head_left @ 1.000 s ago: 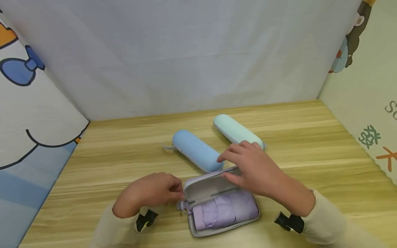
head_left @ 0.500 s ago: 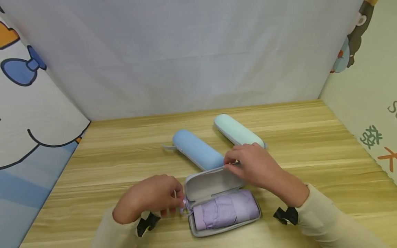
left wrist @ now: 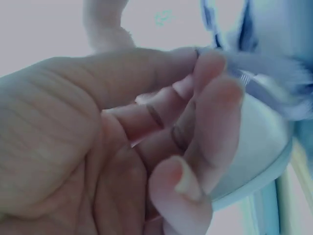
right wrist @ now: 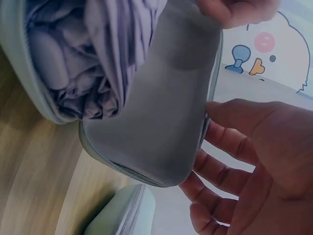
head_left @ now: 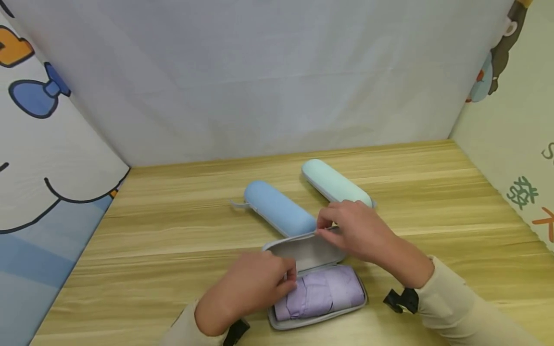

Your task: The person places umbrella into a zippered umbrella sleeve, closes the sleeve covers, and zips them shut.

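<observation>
A hinged grey-lined case (head_left: 311,254) lies unzipped with its lid raised. In its lower half rests a folded lavender umbrella (head_left: 331,290). My right hand (head_left: 357,230) pinches the lid's far rim, thumb on the inside; the right wrist view shows its fingers (right wrist: 220,169) behind the lid. My left hand (head_left: 257,283) is over the case's left end and covers that end of the umbrella. Close up, its thumb and fingertips (left wrist: 210,68) pinch a blurred lavender strap. The umbrella's gathered cloth (right wrist: 117,49) bulges above the case edge in the right wrist view.
A blue case (head_left: 279,206), zipped up, lies right behind the lid, its strap (head_left: 239,205) pointing left. Farther back is a mint-green case (head_left: 335,180), partly behind my right hand. Around the wooden table (head_left: 173,216) hang a white cloth (head_left: 268,86) and printed side panels.
My left hand has moved right with the strap, from beside the case to over its left end. My right hand has gone from loosely reaching at the lid to pinching its rim.
</observation>
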A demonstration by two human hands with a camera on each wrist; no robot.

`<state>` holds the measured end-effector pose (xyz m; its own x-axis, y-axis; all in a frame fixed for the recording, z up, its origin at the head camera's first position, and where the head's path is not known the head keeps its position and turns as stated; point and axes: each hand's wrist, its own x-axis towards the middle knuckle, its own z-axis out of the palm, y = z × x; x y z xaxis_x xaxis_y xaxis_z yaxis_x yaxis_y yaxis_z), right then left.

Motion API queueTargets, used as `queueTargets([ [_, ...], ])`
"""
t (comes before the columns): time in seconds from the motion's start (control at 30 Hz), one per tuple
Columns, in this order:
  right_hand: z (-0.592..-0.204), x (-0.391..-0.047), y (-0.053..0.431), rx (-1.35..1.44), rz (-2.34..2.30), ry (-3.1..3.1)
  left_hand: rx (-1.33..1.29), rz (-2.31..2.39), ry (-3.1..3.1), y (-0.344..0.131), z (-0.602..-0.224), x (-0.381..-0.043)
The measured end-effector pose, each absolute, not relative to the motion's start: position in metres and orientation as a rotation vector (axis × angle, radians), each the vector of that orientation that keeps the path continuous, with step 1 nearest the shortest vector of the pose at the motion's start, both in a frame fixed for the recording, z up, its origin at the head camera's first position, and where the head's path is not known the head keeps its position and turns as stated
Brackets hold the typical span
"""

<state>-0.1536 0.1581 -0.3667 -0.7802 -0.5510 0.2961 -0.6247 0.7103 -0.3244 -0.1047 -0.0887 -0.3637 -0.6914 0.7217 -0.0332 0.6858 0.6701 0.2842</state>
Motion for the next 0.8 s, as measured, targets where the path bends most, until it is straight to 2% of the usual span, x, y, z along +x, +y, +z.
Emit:
queueTargets([
  [0.43,-0.365,-0.143,0.169,1.033,1.013,-2.838,1.178,-0.081,3.266,-0.061,-0.393,-0.085],
  [0.8,-0.363,-0.136,0.173,1.102,1.103,-2.885,1.086,-0.069,3.06,-0.061,-0.383,-0.065],
])
